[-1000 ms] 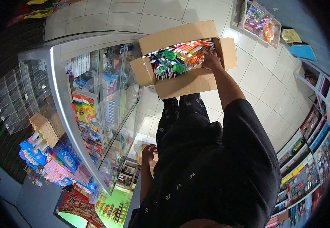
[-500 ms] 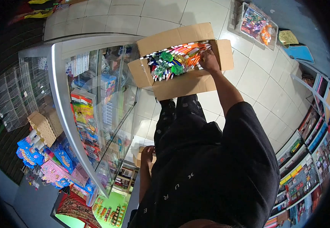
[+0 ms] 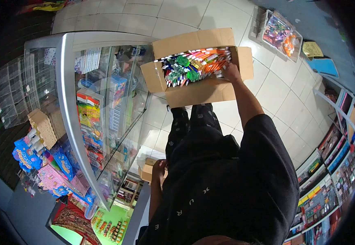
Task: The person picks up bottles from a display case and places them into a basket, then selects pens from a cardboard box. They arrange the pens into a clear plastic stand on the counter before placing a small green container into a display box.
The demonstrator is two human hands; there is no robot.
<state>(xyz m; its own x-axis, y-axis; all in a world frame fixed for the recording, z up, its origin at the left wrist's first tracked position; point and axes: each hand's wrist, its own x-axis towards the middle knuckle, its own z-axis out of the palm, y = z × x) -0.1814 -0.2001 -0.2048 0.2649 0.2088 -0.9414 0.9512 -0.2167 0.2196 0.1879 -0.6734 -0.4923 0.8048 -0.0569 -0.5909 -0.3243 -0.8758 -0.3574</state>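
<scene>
An open cardboard box [image 3: 198, 97], its flaps folded out, holds many orange, blue and white pen-like sticks [image 3: 212, 61] and green wrapped items [image 3: 182, 61]. My right hand [image 3: 231, 73] reaches into the box's right end, beside the orange sticks; its fingers are hidden against the contents and box wall. Down by my left side, my left hand [image 3: 160, 166] hangs near a smaller cardboard box [image 3: 147, 170]; its fingers are too dark and small to read.
On the left, a glass display case with a metal frame [image 3: 65, 81] holds packaged goods. A basket of colorful items [image 3: 281, 36] stands on the tiled floor at upper right, near a blue item [image 3: 323, 67]. Stocked shelves [image 3: 320, 204] line the lower right.
My right hand has moved slightly down and right within the box, towards its end wall. The view has shifted a little.
</scene>
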